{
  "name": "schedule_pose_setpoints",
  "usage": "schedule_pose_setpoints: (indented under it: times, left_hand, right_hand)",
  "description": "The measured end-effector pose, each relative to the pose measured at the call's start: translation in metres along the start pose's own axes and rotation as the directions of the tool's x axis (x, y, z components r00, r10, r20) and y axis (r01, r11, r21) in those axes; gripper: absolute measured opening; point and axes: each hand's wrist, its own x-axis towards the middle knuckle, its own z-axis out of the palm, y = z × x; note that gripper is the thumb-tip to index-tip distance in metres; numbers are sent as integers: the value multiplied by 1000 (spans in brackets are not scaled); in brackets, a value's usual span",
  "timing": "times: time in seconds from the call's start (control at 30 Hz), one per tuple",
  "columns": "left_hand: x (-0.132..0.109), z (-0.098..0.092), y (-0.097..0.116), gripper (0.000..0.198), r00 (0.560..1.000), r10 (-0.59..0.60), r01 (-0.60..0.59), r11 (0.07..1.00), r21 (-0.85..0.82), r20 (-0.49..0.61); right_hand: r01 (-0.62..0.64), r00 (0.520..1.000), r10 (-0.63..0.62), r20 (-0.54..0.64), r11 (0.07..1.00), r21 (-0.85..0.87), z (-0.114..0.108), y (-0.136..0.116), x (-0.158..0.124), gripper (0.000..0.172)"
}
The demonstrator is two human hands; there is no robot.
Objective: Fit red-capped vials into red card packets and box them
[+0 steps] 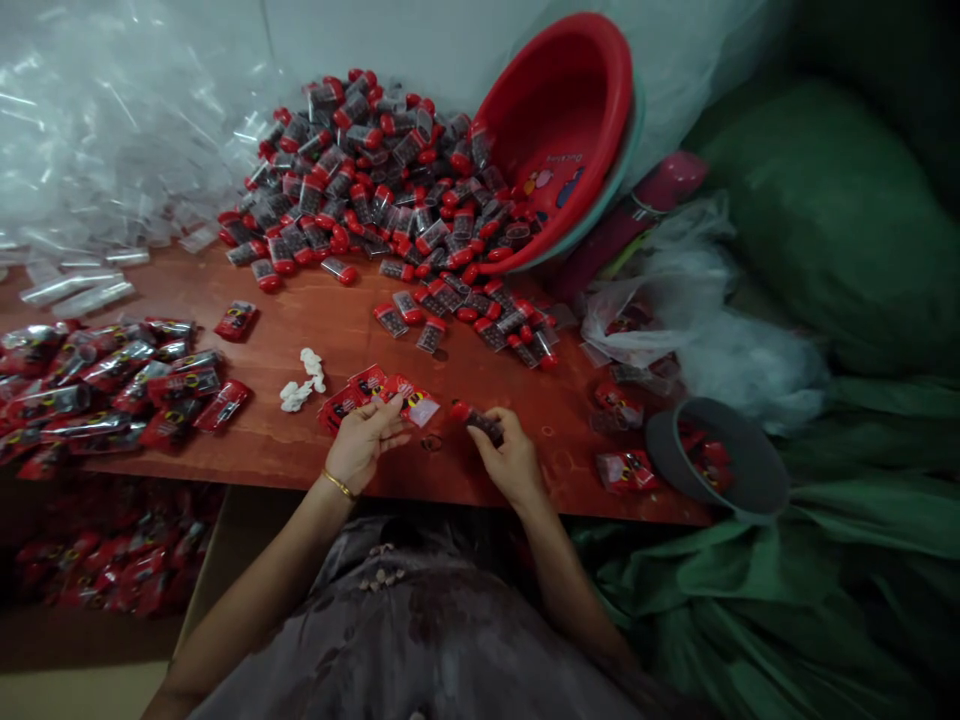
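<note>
My left hand (pixel 366 440), with a gold bangle at the wrist, pinches a small red printed sleeve (pixel 417 402) with a clear end. More red sleeves (pixel 346 398) lie flat on the table under and beside its fingers. My right hand (pixel 513 458) is closed around a small clear container of dark pieces (pixel 484 424). The container's red cap points left toward the sleeve, and a gap separates the two. A dark ring (pixel 431 443) lies on the table between my hands. Crumpled white bits (pixel 304 382) sit left of the sleeves.
A large heap of red-capped containers (pixel 375 180) spills from a tipped red basin (pixel 555 100) at the back. Wrapped containers (pixel 112 385) are piled at left, above a box of more (pixel 112 560). Clear plastic tubes (pixel 90 285) lie behind them. A grey bowl (pixel 716 460) stands right.
</note>
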Motion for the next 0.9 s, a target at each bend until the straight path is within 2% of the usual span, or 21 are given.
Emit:
schedule_pose_setpoints:
  times: [0.1,0.17,0.27,0.4,0.57,0.67,0.73,0.8,0.9]
  left_hand:
    - [-3,-1,-1,39,1000,14,-14,1000,8,13]
    - [-6,-2,-2,37,999,29,-30,999,16,35]
    - [-8,-2,-5,38,997,65,-67,997,28,47]
    - [-9,2,-6,44,996,87,-87,995,40,10]
    - [-10,3,-7,47,990,139,-138,986,92,-11]
    - [-10,2,-9,44,980,198,-201,973,116,37]
    - [-10,0,-10,41,965,250,-259,955,144,80]
    - [-9,-3,-12,38,951,285,-302,939,162,122]
    - [-10,-7,-13,34,943,282,-307,942,136,177]
  right_hand:
    - [-92,980,35,196,952,293,-8,-25,-10,24]
    - [-112,963,4,270,915,388,-11,-36,-15,24]
    - [-101,962,-15,273,908,406,-11,-42,-20,22]
    - [-75,972,-19,235,921,383,-12,-41,-25,20]
    - [-111,957,-25,289,888,445,-21,-49,-31,20]
    - [-174,939,7,345,873,456,-21,-54,-30,23]
    - [-284,901,55,431,826,488,-17,-54,-28,26]
    - [-404,860,102,499,735,545,-10,-53,-25,30]
    - [-468,852,137,505,630,620,0,-51,-22,33]
